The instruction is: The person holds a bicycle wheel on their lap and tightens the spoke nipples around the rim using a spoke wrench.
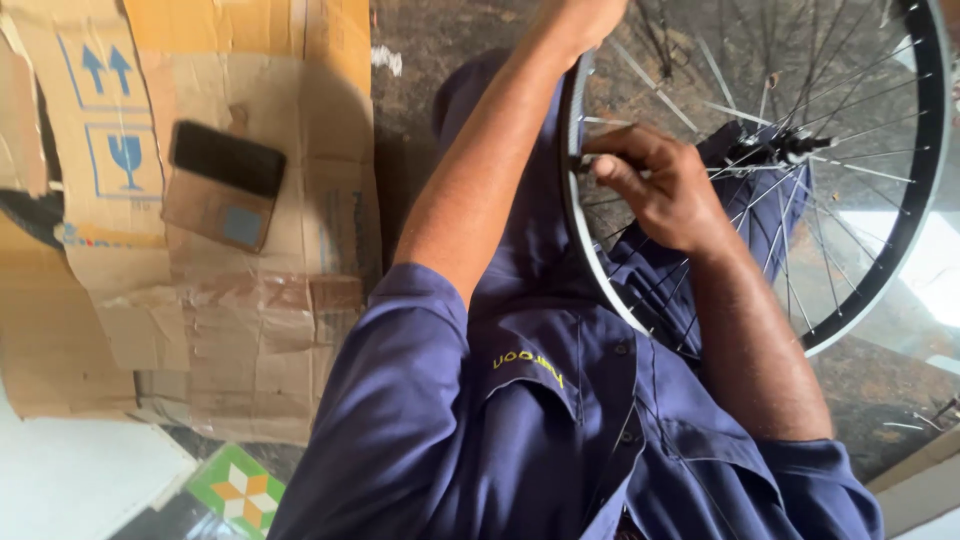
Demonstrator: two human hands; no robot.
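A bicycle wheel with a black rim and thin silver spokes stands over my lap, its hub at the upper right. My left hand reaches up and grips the rim at the top edge of the view, where it is partly cut off. My right hand is inside the wheel with its fingers pinched on a spoke end where it meets the rim. I cannot tell whether it also holds a small tool. My blue shirt and trousers fill the lower middle.
Flattened cardboard covers the floor at the left, with a black rectangular object and a small brown box on it. A green patterned tile and a white sheet lie at the lower left. The floor is dark stone.
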